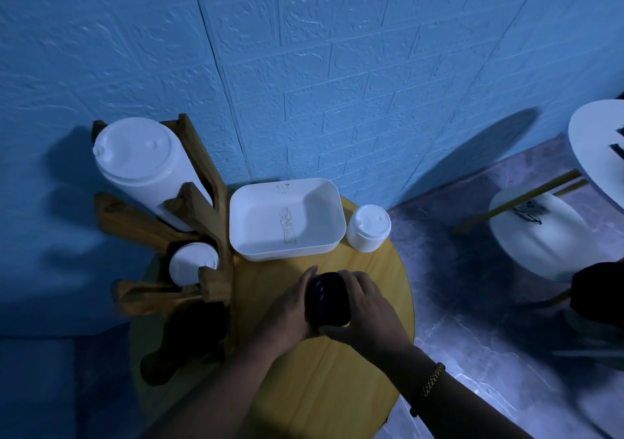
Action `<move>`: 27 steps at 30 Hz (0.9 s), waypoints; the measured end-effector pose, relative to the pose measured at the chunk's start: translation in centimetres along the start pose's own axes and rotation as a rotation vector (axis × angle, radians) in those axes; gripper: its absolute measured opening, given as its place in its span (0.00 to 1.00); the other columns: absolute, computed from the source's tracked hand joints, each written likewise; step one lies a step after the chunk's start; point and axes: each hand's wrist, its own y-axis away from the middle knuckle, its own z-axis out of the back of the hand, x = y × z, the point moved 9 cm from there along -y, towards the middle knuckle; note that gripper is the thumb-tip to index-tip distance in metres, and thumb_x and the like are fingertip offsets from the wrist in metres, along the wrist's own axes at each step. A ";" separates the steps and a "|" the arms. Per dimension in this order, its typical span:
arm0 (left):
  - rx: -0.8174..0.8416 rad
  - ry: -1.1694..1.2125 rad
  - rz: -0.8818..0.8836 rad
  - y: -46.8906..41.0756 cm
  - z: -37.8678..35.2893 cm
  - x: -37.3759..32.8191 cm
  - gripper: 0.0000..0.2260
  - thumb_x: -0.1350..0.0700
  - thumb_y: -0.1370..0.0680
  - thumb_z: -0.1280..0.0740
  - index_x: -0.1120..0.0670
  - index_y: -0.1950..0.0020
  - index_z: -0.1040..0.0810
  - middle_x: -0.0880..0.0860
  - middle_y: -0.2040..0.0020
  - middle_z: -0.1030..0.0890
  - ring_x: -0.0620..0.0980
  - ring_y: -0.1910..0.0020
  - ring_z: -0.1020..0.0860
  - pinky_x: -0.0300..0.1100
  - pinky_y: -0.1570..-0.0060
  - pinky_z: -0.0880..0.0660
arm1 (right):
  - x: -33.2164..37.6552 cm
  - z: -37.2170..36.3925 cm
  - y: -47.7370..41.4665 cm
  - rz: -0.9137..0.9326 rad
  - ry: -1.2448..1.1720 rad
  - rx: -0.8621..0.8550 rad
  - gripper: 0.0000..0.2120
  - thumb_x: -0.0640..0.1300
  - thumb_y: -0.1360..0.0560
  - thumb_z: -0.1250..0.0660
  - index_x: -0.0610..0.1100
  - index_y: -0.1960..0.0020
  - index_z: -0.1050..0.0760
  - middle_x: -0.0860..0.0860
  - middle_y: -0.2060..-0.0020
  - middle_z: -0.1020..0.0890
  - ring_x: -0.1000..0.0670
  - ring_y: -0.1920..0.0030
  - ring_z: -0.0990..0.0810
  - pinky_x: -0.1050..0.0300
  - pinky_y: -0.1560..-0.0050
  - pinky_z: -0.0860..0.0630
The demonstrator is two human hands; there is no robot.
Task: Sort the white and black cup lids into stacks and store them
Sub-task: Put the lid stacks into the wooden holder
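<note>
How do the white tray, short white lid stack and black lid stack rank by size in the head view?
1. white tray
2-3. black lid stack and short white lid stack look alike; the black one is partly hidden.

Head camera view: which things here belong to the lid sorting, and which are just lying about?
Job: black lid stack; tall white lid stack and low white lid stack in the wooden rack; short white lid stack beside the white tray.
Lying about: white side table; white rounded object on the floor.
</note>
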 end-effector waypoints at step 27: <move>0.188 0.630 0.405 0.9 -1.6 0.8 0.34 0.24 0.27 0.41 0.37 0.25 0.35 0.44 0.33 0.27 0.48 0.35 0.29 0.50 0.36 0.25 | -3.0 -2.7 -0.2 -0.374 -0.855 0.063 0.33 0.58 0.20 0.36 0.57 0.20 0.48 0.54 0.24 0.37 0.52 0.26 0.35 0.52 0.28 0.32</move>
